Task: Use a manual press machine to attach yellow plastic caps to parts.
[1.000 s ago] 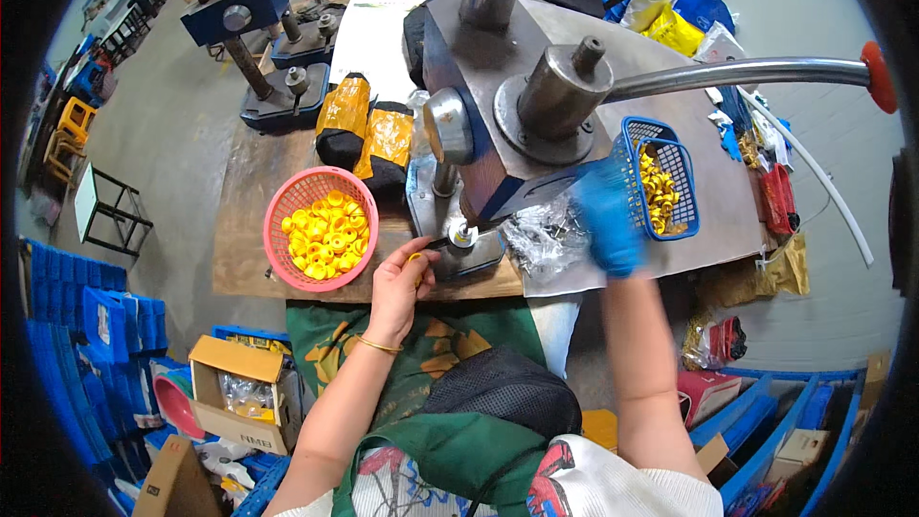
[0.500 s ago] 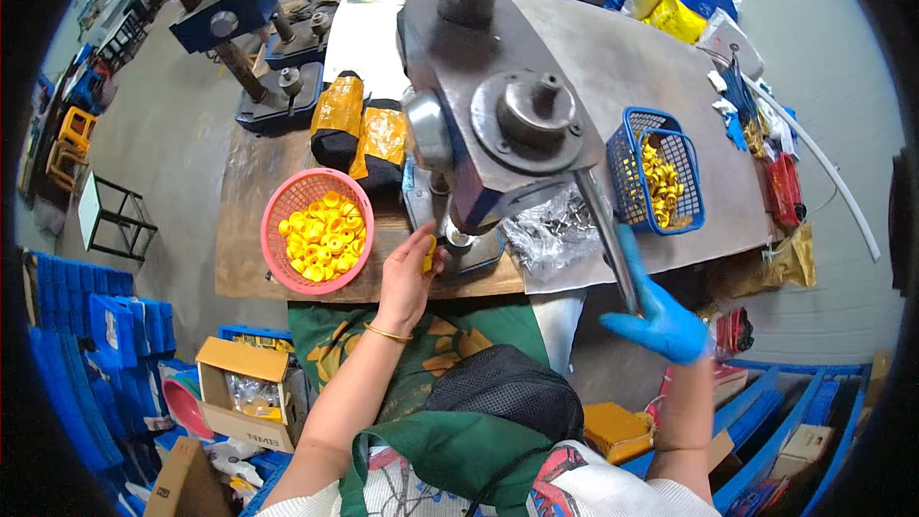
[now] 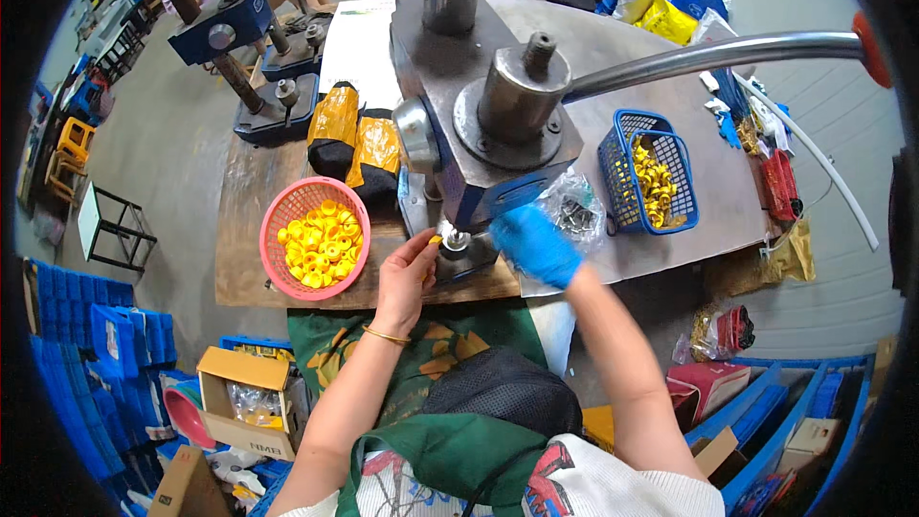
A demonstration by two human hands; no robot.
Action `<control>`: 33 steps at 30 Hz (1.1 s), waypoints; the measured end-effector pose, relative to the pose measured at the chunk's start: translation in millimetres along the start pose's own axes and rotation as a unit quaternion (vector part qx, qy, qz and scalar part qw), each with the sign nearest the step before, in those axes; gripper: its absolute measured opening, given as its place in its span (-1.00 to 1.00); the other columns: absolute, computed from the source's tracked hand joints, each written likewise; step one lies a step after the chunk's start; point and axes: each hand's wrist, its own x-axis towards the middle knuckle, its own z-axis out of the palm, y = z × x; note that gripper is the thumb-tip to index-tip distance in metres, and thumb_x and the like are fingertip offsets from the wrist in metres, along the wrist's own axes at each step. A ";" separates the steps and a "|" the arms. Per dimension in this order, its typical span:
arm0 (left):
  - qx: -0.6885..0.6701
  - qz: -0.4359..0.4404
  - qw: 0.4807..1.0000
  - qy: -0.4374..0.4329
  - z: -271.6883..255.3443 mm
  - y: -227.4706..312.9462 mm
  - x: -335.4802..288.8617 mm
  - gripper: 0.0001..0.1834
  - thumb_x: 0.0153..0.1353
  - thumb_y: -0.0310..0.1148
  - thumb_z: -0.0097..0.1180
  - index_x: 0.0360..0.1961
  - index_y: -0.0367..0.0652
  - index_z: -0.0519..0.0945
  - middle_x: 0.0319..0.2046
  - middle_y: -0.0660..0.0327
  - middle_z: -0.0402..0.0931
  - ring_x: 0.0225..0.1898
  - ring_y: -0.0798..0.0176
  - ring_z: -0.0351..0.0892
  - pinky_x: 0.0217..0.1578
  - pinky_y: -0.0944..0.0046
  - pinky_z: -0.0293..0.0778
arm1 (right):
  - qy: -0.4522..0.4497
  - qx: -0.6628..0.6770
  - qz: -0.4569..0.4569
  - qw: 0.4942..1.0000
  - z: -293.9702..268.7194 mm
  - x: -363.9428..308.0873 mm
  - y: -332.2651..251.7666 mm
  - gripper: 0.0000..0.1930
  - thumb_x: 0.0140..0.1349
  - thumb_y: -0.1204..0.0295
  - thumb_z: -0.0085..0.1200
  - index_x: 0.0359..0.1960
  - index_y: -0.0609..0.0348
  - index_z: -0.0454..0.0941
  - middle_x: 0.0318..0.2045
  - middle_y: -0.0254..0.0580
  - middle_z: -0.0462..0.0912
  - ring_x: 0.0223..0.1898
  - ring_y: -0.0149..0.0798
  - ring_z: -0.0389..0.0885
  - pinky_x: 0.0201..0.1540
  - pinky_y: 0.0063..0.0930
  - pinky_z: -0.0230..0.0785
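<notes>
My bare left hand pinches a small yellow plastic piece at the front of the bench-mounted hand press. Right beside it is the press's small silvery fixture, under the ram. My right hand, in a blue glove, is on the other side of that fixture, just below the press head. Motion smears its fingers, and whether they hold anything does not show. The press's long lever sticks out to the right, untouched, with a red knob on its end.
Left of the press, a pink basket holds many yellow caps. A blue basket of yellow pieces stands right, near a clear bag of metal parts. Two tape-wrapped black bundles and another press are farther back.
My right hand has left the lever and moved left to the fixture. The lever has swung up and outward to the right. My left hand stays beside the fixture with the yellow piece.
</notes>
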 end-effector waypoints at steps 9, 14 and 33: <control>0.221 0.136 0.966 0.018 -9.2 -5.7 9.5 -0.76 0.15 -0.49 0.11 -0.12 -0.22 0.57 -0.40 0.33 0.52 -0.48 0.53 0.39 -0.50 0.49 0.32 | 0.157 0.037 -0.115 0.980 72.9 10.8 22.8 -0.75 0.19 0.35 0.02 -0.20 0.25 0.34 -0.25 0.18 0.49 -0.23 0.17 0.49 -0.22 -0.13 0.35; 0.467 0.313 0.825 -0.053 0.5 -4.0 18.3 -0.77 0.05 -0.53 0.17 -0.21 -0.26 0.57 -0.19 0.11 0.57 -0.32 0.31 0.56 -0.30 0.40 0.45 | 0.141 0.046 -0.083 0.985 43.8 10.1 25.9 -0.70 0.10 0.36 0.08 -0.23 0.27 0.31 -0.44 0.18 0.53 -0.37 0.17 0.53 -0.36 -0.12 0.38; 0.069 0.123 0.989 -0.042 -22.3 -11.6 -5.1 -0.76 0.19 -0.62 -0.12 -0.10 -0.22 0.31 -0.22 0.22 0.38 -0.22 0.35 0.49 -0.20 0.40 0.43 | 0.016 0.004 -0.062 0.998 59.9 30.0 37.9 -0.69 -0.01 0.29 0.18 -0.30 0.26 0.54 -0.41 0.14 0.55 -0.34 0.11 0.54 -0.31 -0.19 0.39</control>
